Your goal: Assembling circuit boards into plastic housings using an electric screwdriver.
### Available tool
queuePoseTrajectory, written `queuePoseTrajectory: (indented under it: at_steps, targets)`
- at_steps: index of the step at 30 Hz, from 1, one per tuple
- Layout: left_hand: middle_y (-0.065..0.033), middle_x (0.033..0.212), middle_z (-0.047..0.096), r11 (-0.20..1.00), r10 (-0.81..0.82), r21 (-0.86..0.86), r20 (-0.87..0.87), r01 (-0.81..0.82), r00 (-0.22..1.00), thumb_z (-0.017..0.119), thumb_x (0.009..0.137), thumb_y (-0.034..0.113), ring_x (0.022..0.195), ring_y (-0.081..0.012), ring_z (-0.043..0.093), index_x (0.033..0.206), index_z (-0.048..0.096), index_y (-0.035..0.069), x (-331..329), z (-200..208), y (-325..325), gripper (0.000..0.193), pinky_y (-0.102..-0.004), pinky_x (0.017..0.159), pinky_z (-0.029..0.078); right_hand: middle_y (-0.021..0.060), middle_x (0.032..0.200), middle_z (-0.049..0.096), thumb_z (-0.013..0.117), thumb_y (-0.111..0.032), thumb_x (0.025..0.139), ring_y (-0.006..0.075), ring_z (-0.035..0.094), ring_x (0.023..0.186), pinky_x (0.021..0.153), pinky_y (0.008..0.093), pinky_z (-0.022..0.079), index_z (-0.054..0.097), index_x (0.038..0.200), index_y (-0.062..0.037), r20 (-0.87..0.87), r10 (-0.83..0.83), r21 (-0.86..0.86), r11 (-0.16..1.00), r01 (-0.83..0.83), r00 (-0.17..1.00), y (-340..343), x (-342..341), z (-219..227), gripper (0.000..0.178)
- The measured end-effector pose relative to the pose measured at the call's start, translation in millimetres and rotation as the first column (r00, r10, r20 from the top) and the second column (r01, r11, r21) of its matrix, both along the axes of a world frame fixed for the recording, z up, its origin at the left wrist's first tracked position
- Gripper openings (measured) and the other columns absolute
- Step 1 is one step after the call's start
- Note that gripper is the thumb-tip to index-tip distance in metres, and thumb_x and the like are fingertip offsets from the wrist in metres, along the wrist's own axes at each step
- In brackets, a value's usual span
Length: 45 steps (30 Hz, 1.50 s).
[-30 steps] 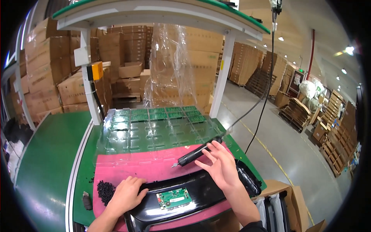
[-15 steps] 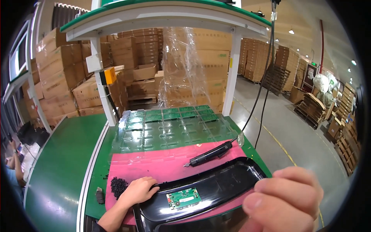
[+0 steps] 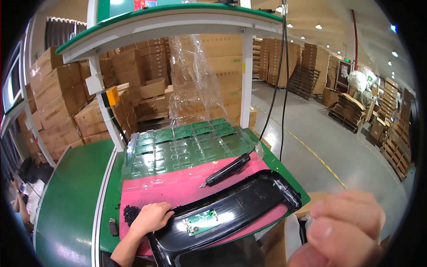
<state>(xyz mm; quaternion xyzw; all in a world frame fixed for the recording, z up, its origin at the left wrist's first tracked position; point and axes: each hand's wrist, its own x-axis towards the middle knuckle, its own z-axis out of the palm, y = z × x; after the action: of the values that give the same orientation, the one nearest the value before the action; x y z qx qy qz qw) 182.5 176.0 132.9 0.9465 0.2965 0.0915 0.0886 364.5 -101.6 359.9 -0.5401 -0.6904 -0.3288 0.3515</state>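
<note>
A long, curved black plastic housing (image 3: 242,209) lies open side up along the near side of the pink mat (image 3: 147,189). My left hand (image 3: 153,218) is closed over its far left edge. Inside the housing, just right of that hand, sits a green circuit board (image 3: 201,224). Raised close to the camera, right of the housing and apart from it, is my right hand (image 3: 344,227). Its fingers are curled, with the thumb pressed towards them; blur hides whatever they hold. Against my left wrist is a heap of small black pieces (image 3: 131,213), probably screws.
A black electric screwdriver (image 3: 227,171) lies beyond the housing, its cable running up right. Behind it, a clear plastic tray (image 3: 178,155) holds several green boards. A cardboard box (image 3: 275,242) with white lining stands below the table's right edge. A shelf (image 3: 178,24) spans overhead.
The view has turned to the right, so the bench appears further left. My right hand has moved slightly right, away from the housing's right end. My left hand keeps its place on the edge.
</note>
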Motion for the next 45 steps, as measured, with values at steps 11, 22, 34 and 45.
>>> queuePoseTrajectory:
  at_steps: [11, 22, 34, 45]
  targets:
    - [-0.0173, 0.088, 0.061, 0.942, 0.007, 0.243, 0.675, -0.232, 0.738, 0.058, 0.07, -0.01, 0.079, -0.0321, 0.062, 0.092, 0.061, -0.001, -63.8, 24.5, -73.2, 0.024, -0.0373, 0.07, 0.051, 0.016, 0.093, 0.062, 0.06, -0.03, 0.087, 0.0282, 0.058, 0.079, 0.067, 0.0345, 0.049, 0.053, 0.116, -0.0008, -0.087, -0.178, 0.012, 0.984, 0.18, 0.98, -19.6, -15.5, 0.7, 0.042]
    - [-0.011, 0.098, 0.06, 0.73, 0.493, -0.602, 0.791, -0.323, -0.363, 0.068, 0.082, 0.01, 0.087, -0.0237, 0.059, 0.106, 0.06, 0.0, -187.8, -4.9, -84.1, 0.027, -0.0361, 0.08, 0.05, 0.0138, 0.092, 0.062, 0.065, -0.017, 0.079, 0.024, 0.058, 0.069, 0.061, 0.0331, 0.048, 0.056, 0.112, -0.0033, 0.045, -0.118, 0.291, 0.952, 0.1, 0.992, -8.3, 23.0, -29.0, 0.037]
    - [-0.0164, 0.116, 0.064, 0.636, 0.623, -0.771, 0.489, 0.032, -0.61, 0.062, 0.09, 0.029, 0.101, -0.0333, 0.063, 0.128, 0.054, 0.003, -259.5, -41.6, -62.1, 0.047, -0.0425, 0.09, 0.054, 0.0178, 0.099, 0.061, 0.052, 0.009, 0.078, 0.0317, 0.063, 0.08, 0.069, 0.0375, 0.052, 0.051, 0.115, 0.0005, -0.264, -0.38, 0.112, 0.901, 0.42, 0.886, 5.2, 199.5, -210.9, 0.039]
    - [-0.0183, 0.148, 0.036, 0.402, 0.339, -0.721, 0.689, -0.564, -0.64, 0.056, 0.095, 0.018, 0.129, -0.0252, 0.042, 0.146, 0.033, -0.004, -365.5, -136.8, 41.0, 0.059, -0.0361, 0.109, 0.033, 0.0234, 0.131, 0.049, 0.06, -0.021, 0.084, 0.0408, 0.049, 0.118, 0.098, 0.0442, 0.04, 0.038, 0.141, 0.0002, 0.098, -0.993, -0.531, -0.102, 0.841, -0.058, -204.3, 233.7, -603.7, 0.064]
